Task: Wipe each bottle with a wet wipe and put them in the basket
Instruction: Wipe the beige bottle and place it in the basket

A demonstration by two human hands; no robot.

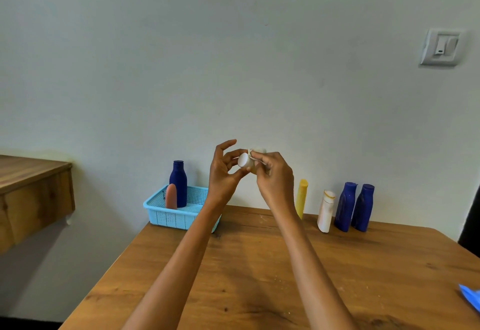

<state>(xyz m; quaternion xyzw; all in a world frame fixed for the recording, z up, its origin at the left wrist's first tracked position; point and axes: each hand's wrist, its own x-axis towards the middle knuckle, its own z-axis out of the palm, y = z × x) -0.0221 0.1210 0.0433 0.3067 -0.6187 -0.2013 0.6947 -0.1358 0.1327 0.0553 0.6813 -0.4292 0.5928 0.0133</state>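
No brand, label or writing can be read on any bottle in the head view; the surfaces look plain and matte.

Both hands are raised above the wooden table (259, 277). The left hand (223, 174) pinches a small white bottle (245, 161) with a round cap end, thumb below and fingers behind it, the upper fingers spread loose. The right hand (272, 176) grips a crumpled pale wet wipe (257, 152) and presses it around the bottle's body, so most of the bottle is hidden.

At the table's far left corner sits a light blue plastic basket (171, 216) with perforated lattice walls. Inside it stand a dark blue bottle (178, 179) with a narrow neck and a rounded salmon-pink bottle (171, 197), just beside each other.

Along the wall to the right stand a slim yellow tube (301, 197), a white bottle (326, 211) with an orange-tinged top, leaning slightly, and two dark blue bottles (354, 207) with tapered waists, side by side.

A blue packet corner (470, 300) shows at the table's right edge. A white wall switch (440, 46) is mounted on the pale wall, and a wooden shelf (31, 189) juts in at left.
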